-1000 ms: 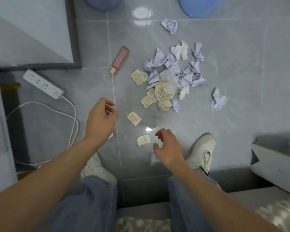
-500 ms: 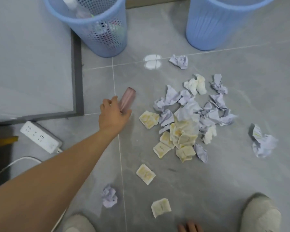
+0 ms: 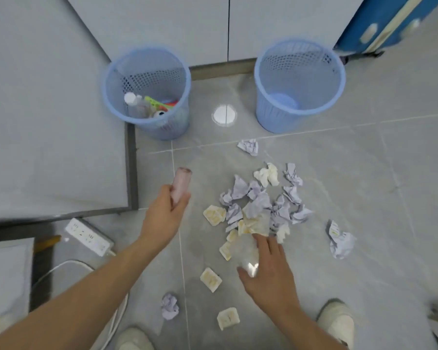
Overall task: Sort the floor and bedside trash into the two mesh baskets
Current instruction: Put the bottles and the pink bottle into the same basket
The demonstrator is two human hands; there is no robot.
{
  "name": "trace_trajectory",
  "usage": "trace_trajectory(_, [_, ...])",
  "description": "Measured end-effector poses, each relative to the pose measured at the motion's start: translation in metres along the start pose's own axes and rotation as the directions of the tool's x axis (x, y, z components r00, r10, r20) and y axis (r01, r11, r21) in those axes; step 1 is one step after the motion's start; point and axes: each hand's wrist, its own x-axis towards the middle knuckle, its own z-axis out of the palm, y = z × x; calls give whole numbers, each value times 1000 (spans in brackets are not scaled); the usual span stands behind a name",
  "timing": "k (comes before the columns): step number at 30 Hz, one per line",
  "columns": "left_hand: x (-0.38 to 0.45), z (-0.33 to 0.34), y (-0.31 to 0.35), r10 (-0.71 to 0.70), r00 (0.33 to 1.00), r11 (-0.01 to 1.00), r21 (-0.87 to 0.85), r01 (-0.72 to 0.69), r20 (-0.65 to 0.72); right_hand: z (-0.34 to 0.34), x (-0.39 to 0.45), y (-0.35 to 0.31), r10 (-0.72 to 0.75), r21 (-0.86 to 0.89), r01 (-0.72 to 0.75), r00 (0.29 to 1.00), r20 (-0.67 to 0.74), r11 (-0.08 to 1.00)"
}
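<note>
My left hand (image 3: 162, 215) is closed around a pink bottle (image 3: 181, 181), held upright above the floor, short of the left mesh basket (image 3: 111, 79). That basket holds a clear bottle and colourful items. The right mesh basket (image 3: 339, 79) looks bare inside. My right hand (image 3: 268, 276) is spread, fingers apart, at the near edge of a pile of crumpled lilac paper and yellowish wrappers (image 3: 261, 205); I see nothing gripped in it. Loose wrappers (image 3: 211, 279) and a lilac paper ball (image 3: 170, 305) lie nearer me.
A white power strip (image 3: 89, 236) with its cable lies at the left beside a grey framed panel (image 3: 132, 173). A blue suitcase (image 3: 387, 21) stands at the top right. Stray paper (image 3: 339, 239) lies right of the pile. My shoes (image 3: 338, 322) are at the bottom.
My left hand closed on the pink bottle and lifted it off the floor. My right hand moved forward to the pile. The view tilted up, bringing both baskets into sight.
</note>
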Motion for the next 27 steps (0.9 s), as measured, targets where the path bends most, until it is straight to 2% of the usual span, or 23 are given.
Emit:
trace_trajectory(2, [-30,-45,39,-41,999,991,-125,43,17,-55,5,-41,-8,153,7,1000,5,988])
trace_trajectory(5, [-65,-111,102,-78,997,978,-194,78,6,-135,14,-101,-61,291,53,998,17,955])
trace_trajectory(8, [-65,-159,155,-75,996,972,-225,64,-40,-195,27,-151,-145,301,152,988,-45,942])
trace_trajectory(11, [-26,-185,186,-123,986,937,-340,78,-113,-221,68,-188,-197,334,224,974,-112,916])
trace_trajectory(14, [33,-185,181,-159,981,928,-355,109,-114,-216,130,-215,-231,328,273,959,-163,904])
trace_trajectory(16, [79,-178,164,-170,980,943,-306,130,-105,-199,176,-235,-258,337,316,944,-205,887])
trace_trajectory(19, [143,-159,131,-166,984,969,-196,150,-70,-164,239,-263,-275,365,370,917,-287,854])
trace_trajectory(22, [192,-140,96,-126,992,992,1,126,-19,-122,292,-283,-216,431,336,928,-303,837])
trace_trajectory(25, [222,-132,79,-61,996,981,181,71,-57,-88,330,-292,-214,342,311,932,-292,887])
trace_trajectory(27, [232,-129,75,-12,996,973,230,31,-85,-72,347,-293,-235,238,301,935,-266,923])
